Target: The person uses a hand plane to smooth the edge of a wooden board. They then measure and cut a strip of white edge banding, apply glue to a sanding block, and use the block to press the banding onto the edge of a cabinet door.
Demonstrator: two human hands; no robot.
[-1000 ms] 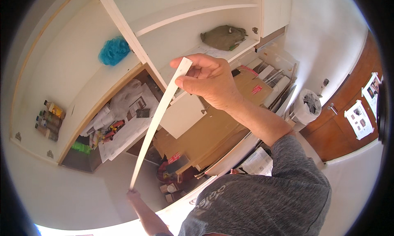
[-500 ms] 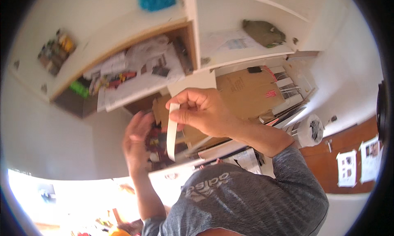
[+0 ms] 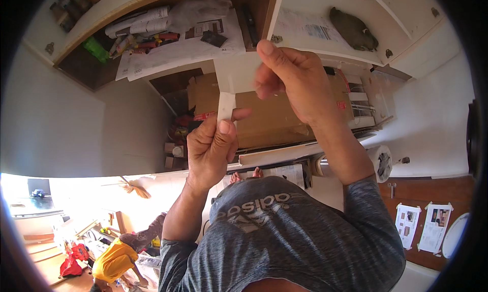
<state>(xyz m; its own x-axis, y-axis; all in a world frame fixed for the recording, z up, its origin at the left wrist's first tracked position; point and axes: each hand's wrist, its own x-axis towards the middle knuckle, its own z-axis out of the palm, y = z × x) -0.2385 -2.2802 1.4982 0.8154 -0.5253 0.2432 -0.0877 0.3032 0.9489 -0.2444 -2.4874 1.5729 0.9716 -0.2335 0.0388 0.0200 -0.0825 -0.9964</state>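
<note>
My left hand (image 3: 211, 147) pinches a short white strip (image 3: 226, 106) between thumb and fingers. The strip stands upright, its upper end folded or bent near a white panel edge. Up and to the right is my right hand (image 3: 302, 81), with its thumb stretched out and its other fingers loosely curled and slightly blurred. Nothing shows between that thumb and the fingers. My right hand is apart from the strip. Behind both hands lies a brown cardboard sheet (image 3: 274, 122).
An overhead shelf (image 3: 178, 63) holds papers, rolls and small tools. A dark green cloth bundle (image 3: 353, 28) lies in the right compartment. A white bin (image 3: 381, 162) stands at right. At lower left a person in a yellow shirt (image 3: 116, 259) bends among scattered items.
The white strip has passed from my right hand to my left. My right hand has moved up and right, and the view has shifted, bringing the shelf closer.
</note>
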